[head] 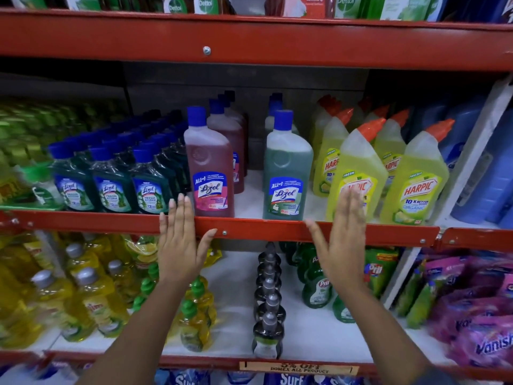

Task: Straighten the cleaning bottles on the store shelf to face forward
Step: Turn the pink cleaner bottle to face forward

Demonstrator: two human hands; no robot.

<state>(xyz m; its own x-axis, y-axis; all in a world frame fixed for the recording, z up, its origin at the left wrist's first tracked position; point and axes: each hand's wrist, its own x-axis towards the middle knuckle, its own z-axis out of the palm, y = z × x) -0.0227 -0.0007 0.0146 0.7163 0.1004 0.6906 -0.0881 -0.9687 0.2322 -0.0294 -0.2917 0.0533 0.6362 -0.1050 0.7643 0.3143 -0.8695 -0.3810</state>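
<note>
Both hands flat, fingers spread, holding nothing: left hand (pixel 177 240) below red Lizol bottle (pixel 210 168), right hand (pixel 342 234) before front Harpic bottle (pixel 358 173). Green Lizol bottle (pixel 287 173) between, labels forward at shelf edge (pixel 249 227); likely framing the row.

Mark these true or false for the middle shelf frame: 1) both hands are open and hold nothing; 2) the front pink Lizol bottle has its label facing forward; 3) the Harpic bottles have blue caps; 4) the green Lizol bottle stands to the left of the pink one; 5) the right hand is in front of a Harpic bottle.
1) True. The left hand and the right hand are both flat and open, with no grip on anything.
2) True. The pink Lizol bottle shows its label to the front.
3) False. The Harpic bottles have orange caps.
4) False. The green Lizol bottle stands to the right of the pink one.
5) True. Its fingers overlap the front-left Harpic bottle.
</note>
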